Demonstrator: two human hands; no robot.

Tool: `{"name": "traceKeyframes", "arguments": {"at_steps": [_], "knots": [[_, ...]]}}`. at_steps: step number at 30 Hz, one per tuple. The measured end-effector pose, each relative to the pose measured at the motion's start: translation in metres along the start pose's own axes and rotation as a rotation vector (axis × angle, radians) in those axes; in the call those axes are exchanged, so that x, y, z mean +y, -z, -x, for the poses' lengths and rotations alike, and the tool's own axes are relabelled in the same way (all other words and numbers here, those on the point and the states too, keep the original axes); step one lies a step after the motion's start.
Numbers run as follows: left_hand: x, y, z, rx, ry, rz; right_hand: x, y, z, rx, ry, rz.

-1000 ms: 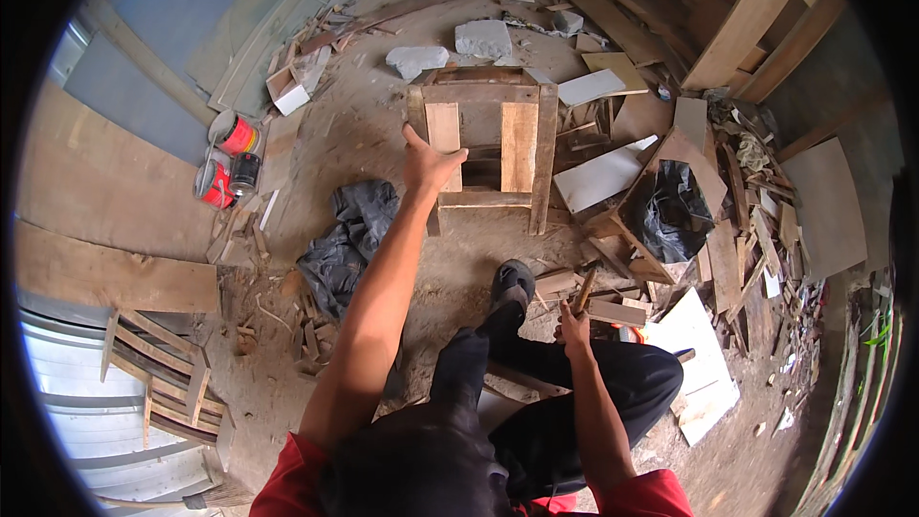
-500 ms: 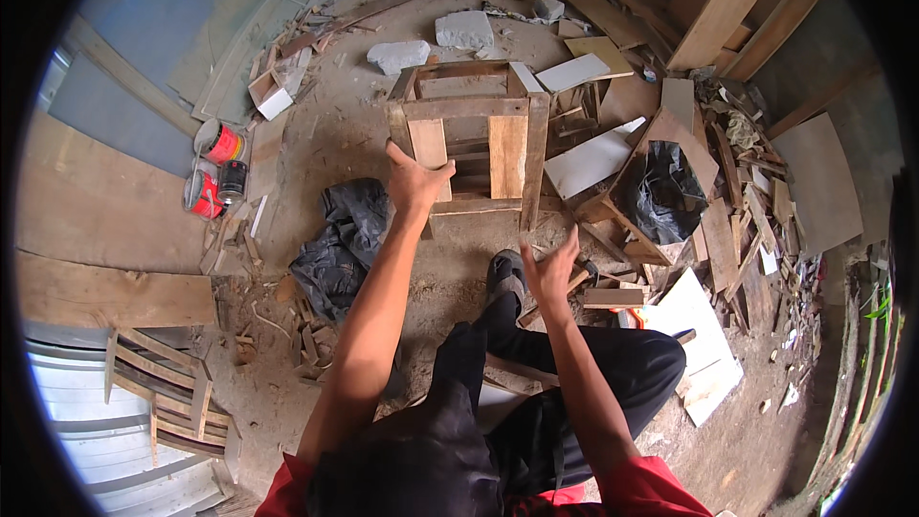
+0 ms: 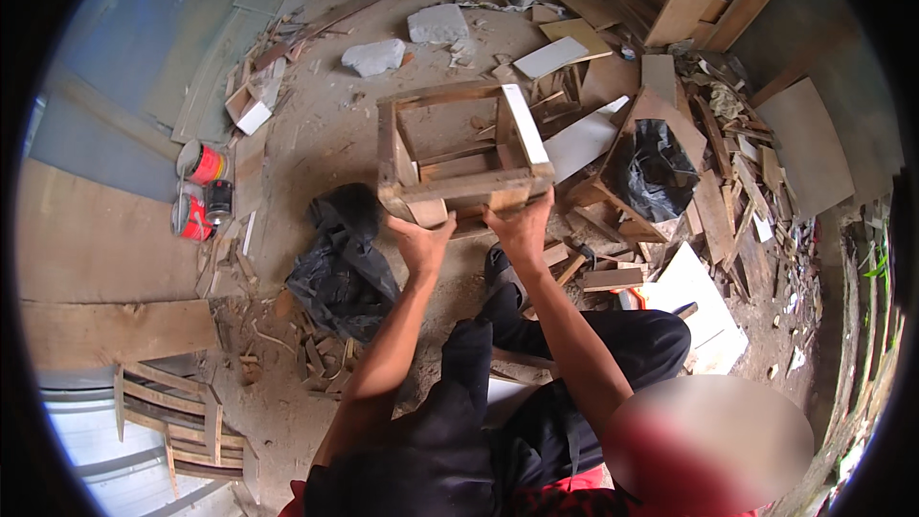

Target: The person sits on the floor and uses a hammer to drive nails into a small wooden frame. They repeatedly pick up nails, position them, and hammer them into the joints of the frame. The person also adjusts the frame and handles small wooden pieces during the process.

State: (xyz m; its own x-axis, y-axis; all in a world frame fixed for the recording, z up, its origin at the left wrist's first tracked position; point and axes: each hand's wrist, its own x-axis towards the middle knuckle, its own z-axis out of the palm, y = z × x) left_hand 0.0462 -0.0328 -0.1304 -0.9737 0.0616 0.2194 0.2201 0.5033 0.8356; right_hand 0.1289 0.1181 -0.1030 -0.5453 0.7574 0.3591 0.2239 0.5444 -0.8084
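A box-shaped wooden frame with open sides stands tilted toward me in front of my knees. One of its top rails is white. My left hand grips its near left post, thumb against a short board on the near side. On the near right corner, my right hand is wrapped round the post below the top rail. The fingertips of both hands are partly hidden behind the wood. Just left of my left forearm lies a crumpled black plastic bag. A hammer lies near my shoe, right of my right hand.
To the right stands a wooden box lined with black plastic, amid scrap wood. White boards lie beside my knee. Red paint cans stand at left. Pale stone blocks sit beyond the frame. Slatted wooden pieces are at lower left.
My right hand has moved up from beside the frame and now grips its near right corner. The frame has tipped toward me, showing its open top. My left hand keeps hold, lower down.
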Motion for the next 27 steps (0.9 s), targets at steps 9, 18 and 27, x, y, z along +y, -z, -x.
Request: {"name": "traceKeyframes", "arguments": {"at_steps": [9, 18, 27], "knots": [[-0.029, -0.002, 0.02, -0.08, 0.068, 0.061, 0.026, -0.001, 0.04, -0.017, -0.026, -0.065], [0.007, 0.03, 0.005, -0.315, 0.115, -0.201, 0.042, 0.009, 0.006, -0.109, 0.127, -0.045], [0.064, 0.089, -0.152, -0.725, -0.078, -0.359, 0.0, -0.025, -0.107, -0.137, 0.132, -0.086]]}}
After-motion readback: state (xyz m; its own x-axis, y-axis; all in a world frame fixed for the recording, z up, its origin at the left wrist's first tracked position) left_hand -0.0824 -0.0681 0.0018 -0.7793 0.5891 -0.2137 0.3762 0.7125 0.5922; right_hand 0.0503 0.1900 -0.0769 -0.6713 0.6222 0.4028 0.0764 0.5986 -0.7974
